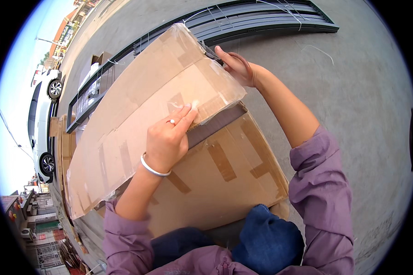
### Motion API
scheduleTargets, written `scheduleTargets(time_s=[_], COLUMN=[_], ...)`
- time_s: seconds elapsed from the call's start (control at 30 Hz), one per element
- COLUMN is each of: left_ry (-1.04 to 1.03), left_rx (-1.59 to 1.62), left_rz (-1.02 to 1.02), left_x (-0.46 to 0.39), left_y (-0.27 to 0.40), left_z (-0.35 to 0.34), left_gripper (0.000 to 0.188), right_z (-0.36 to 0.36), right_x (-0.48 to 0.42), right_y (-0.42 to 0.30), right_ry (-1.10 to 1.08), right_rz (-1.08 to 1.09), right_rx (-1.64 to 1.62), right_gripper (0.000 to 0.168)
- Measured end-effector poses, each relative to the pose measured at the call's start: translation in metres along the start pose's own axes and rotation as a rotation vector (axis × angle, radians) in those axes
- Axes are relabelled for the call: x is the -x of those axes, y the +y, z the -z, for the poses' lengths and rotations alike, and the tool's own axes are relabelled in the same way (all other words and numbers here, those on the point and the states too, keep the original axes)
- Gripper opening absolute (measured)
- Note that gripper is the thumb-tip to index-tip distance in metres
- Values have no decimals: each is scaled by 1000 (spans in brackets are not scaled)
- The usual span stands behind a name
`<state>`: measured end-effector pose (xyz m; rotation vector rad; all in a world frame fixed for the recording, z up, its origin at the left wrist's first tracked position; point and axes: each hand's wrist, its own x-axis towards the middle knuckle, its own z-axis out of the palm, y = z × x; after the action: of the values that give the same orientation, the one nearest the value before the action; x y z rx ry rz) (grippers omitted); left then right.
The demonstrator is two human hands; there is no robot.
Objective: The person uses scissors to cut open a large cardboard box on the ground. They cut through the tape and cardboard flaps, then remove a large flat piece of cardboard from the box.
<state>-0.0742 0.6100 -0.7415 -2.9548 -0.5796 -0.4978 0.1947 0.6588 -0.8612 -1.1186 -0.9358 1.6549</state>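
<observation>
A large cardboard carton [206,172] lies before me, with a long taped cardboard panel [137,92] slanting over its top. My left hand [170,134], with a ring and a silver bangle, rests on the panel close to its near edge, fingertips at a strip of clear tape; its thumb is hidden, so a grip cannot be made out. At the panel's far right corner, my right hand [239,68] holds what looks like a pair of scissors [211,53], a reddish-brown loop handle around the hand. The dark blades are partly hidden at the cardboard edge.
Dark metal frames [261,22] tied with white straps lie on the concrete beyond the carton. A loose white strap [318,50] is at upper right. More cardboard [67,144] stands at left, near a parked white car [41,127]. My knees are against the carton's near side.
</observation>
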Motion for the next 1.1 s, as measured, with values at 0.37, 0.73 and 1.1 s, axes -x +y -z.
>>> scheduleTargets(time_s=[0.37,0.73,1.1], left_ry=[60,336,354], left_rx=[-266,-609,-1398], left_rz=[204,219,59], left_x=[35,24,-83], left_y=[10,-57,-275], left_z=[-11,111,170], left_gripper=[54,21,37], right_z=[-10,22,-30], right_x=[17,41,25], right_y=[-25,29,88], right_ry=[433,400,511], right_rz=[-129,-185,0], right_rx=[900,443,428], right_gripper=[75,88,52])
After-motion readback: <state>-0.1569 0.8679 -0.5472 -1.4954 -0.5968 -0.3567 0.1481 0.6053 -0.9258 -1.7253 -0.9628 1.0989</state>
